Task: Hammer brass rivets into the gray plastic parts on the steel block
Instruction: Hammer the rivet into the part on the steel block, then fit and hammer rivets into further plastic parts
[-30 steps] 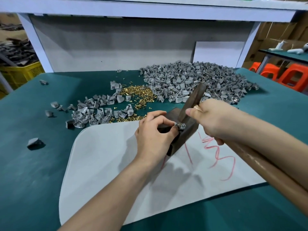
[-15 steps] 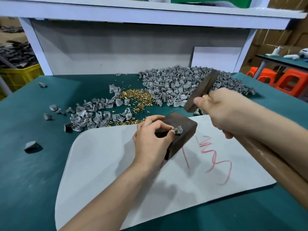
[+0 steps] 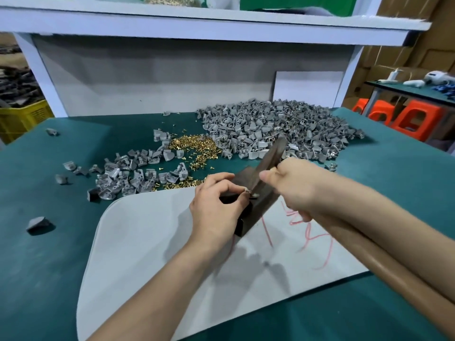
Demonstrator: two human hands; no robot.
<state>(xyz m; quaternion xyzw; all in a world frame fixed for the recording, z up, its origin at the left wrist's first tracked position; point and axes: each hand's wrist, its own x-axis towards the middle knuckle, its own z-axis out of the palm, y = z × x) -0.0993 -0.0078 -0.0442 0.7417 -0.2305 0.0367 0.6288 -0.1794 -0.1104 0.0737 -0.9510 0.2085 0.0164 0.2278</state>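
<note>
Two hands share one small target: the left hand pinches a gray plastic part between thumb and fingertips on top of the steel block, which lies on a pale mat on the green bench. The right hand is wrapped around the hammer high up by the head, with the long wooden handle running back under the forearm. The dark head tilts down with its lower end at the part; whether it touches the rivet I cannot tell, since the spot is small and partly hidden by fingers. For this blow I would judge that short, light taps from the wrist suit best, with the face square over the rivet so it seats straight and the pinching fingertips low and to the side, clear of the head. The part should sit flat on the block, or the rivet may bend. Loose brass rivets lie between a small heap of gray parts and a much larger heap farther back. Writing: only a red scrawl on the mat, hand-drawn strokes I cannot read as words; no brand or label shows
</note>
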